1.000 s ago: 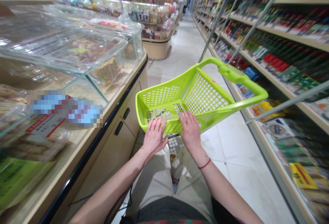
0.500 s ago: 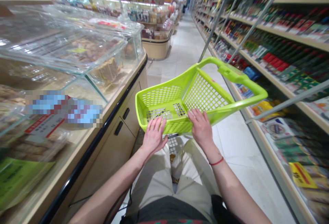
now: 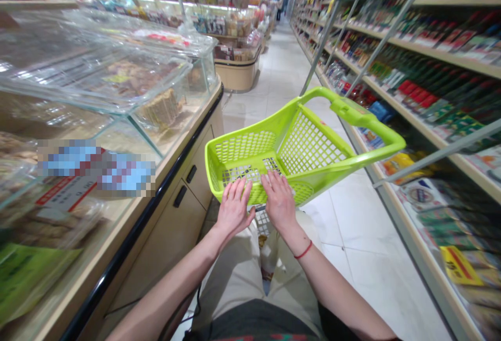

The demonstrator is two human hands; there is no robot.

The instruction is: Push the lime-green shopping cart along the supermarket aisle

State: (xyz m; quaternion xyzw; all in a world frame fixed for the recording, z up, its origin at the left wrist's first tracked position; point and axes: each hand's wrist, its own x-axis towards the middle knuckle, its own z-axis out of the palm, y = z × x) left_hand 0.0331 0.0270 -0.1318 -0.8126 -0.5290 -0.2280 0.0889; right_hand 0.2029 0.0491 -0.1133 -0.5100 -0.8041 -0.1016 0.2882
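Observation:
A bright green plastic shopping cart [image 3: 307, 183] with lattice walls stands across the aisle in front of my legs, its looped handle pointing right. The basket holds nothing that I can see. My left hand [image 3: 235, 202] grips the near rim close to the cart's left end, fingers hooked over the edge and thumb outside. Just to its right, my right hand [image 3: 279, 197] has its fingers draped over the same rim, a small gap from the left. A red cord bracelet [image 3: 303, 249] circles my right wrist. Below the basket, part of a lower rack shows between my knees.
On the left runs a wooden counter [image 3: 172, 171] with clear display boxes [image 3: 148, 85] and packaged food. Shelves [image 3: 430, 51] of packets line the right, with slanted metal bars [image 3: 321, 48] before them. Tiled floor [image 3: 279, 54] leads away to a distant person [image 3: 279, 8].
My right hand has slid left along the near rim, closer to my left hand. My left hand stays at its spot. The cart has hardly shifted.

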